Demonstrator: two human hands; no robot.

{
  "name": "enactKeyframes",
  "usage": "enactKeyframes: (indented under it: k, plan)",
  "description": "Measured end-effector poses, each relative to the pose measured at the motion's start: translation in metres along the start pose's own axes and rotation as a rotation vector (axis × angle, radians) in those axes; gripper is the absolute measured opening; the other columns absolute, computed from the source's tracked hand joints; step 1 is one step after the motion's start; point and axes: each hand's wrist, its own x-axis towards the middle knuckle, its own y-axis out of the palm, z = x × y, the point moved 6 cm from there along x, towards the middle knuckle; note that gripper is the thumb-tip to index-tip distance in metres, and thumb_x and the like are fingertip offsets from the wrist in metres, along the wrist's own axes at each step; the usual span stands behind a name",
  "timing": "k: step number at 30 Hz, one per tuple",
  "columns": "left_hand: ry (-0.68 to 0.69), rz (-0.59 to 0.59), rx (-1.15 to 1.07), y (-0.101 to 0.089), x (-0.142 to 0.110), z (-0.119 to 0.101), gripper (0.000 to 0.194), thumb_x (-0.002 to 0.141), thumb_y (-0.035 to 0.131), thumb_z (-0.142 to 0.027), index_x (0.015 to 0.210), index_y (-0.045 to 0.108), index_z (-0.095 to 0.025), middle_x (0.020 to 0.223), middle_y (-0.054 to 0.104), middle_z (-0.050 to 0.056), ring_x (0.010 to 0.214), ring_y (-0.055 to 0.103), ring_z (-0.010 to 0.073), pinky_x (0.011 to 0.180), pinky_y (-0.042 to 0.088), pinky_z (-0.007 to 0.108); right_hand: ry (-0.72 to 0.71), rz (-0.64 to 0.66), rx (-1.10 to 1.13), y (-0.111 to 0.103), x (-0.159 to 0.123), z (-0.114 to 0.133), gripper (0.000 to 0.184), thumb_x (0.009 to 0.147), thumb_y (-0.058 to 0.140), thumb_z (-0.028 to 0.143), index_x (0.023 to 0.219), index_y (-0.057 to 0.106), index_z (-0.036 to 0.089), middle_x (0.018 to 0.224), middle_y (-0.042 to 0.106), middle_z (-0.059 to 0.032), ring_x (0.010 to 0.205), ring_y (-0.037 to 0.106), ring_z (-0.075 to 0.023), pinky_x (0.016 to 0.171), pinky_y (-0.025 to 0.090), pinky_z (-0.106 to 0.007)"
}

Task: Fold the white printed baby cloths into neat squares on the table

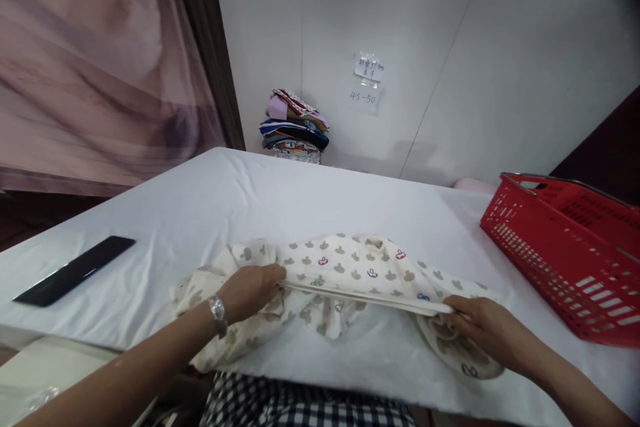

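Observation:
A cream garment (350, 267) with a small brown, red, green and blue print lies near the front edge of the table. My left hand (255, 290), with a watch (218, 315) at its wrist, pinches one end of the garment's straight hem. At the other end of that hem, my right hand (475, 323) is closed on the cloth. Between my hands the hem is stretched taut and slightly raised. Loose parts of the garment bunch beneath my left forearm and hang below my right hand. Some fingertips are hidden by the fabric.
A red plastic basket (560, 253) with a metal handle stands at the right. On the white-covered table (325, 193) a flat black object (75, 270) lies at the left. Folded fabrics (295, 123) are stacked by the wall, near paper notes (369, 69). A pink curtain (90, 60) hangs at the left.

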Motion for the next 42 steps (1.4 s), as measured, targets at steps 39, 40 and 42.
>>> enactKeyframes:
  k: [39,40,42]
  plan:
    - [-0.291,-0.258,-0.057,0.012,0.169,0.141,0.031,0.087,0.034,-0.027,0.114,0.049,-0.023,0.120,0.052,0.006,0.091,0.059,0.0199,0.070,0.045,0.030,0.225,-0.541,0.132,-0.032,0.203,-0.133,0.041,0.075,0.046,0.053,0.100,0.064,0.027,0.089,0.069,-0.0027,0.083,0.063,-0.0229,0.070,0.045,-0.030]
    - [-0.341,-0.317,-0.090,0.013,0.160,0.152,0.034,0.086,0.036,-0.030,0.118,0.046,-0.024,0.126,0.047,0.007,0.094,0.058,0.0201,0.071,0.045,0.030,0.262,-0.564,0.174,-0.025,0.196,-0.150,0.043,0.076,0.041,0.055,0.095,0.065,0.025,0.087,0.069,-0.0033,0.078,0.063,-0.0221,0.067,0.046,-0.029]
    - [-0.438,-0.396,-0.133,0.004,0.140,0.178,0.040,0.085,0.039,-0.036,0.123,0.042,-0.023,0.130,0.043,0.008,0.092,0.058,0.0203,0.072,0.044,0.030,0.331,-0.630,0.229,-0.027,0.177,-0.182,0.050,0.077,0.035,0.057,0.088,0.067,0.020,0.083,0.069,-0.0071,0.076,0.064,-0.0226,0.066,0.047,-0.030]
